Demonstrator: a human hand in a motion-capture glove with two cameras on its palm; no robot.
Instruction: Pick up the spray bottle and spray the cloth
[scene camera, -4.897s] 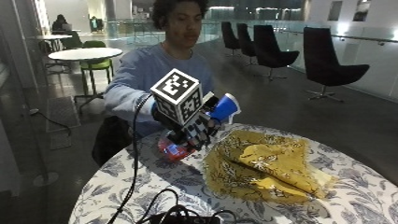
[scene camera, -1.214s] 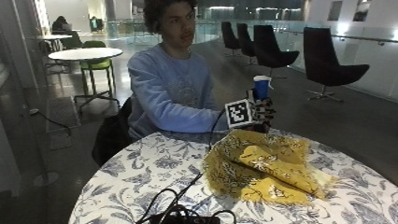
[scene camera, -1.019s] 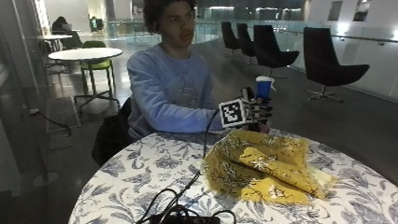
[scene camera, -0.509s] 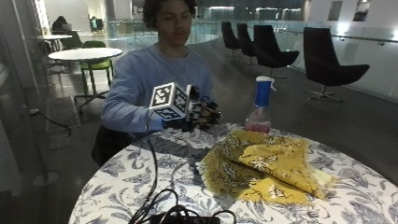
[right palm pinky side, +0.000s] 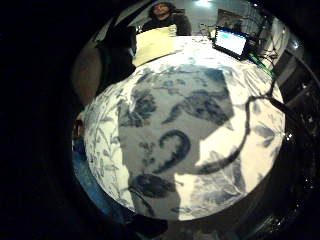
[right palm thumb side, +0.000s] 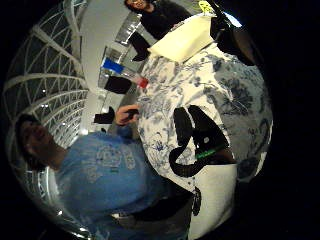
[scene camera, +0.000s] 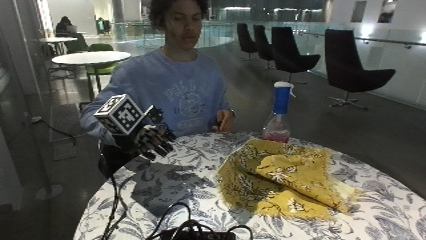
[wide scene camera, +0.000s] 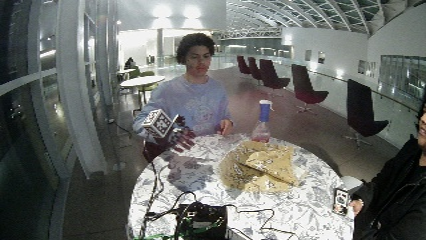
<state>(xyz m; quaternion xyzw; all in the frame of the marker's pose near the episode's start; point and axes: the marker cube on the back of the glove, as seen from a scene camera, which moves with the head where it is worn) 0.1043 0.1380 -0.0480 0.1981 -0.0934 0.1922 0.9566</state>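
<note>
The gloved right hand hangs over the surface's left edge at frame left, fingers relaxed, holding nothing. Open patterned surface lies beneath it. The spray bottle stands upright at the far edge, just behind the crumpled yellow cloth. No legible writing.

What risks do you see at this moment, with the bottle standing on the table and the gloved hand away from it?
The bottle stands near the table rim, tall and narrow, so a bump might tip it off. Cables lie loose on the tabletop, and the gloved hand, hovering open above that side, may snag them.
</note>
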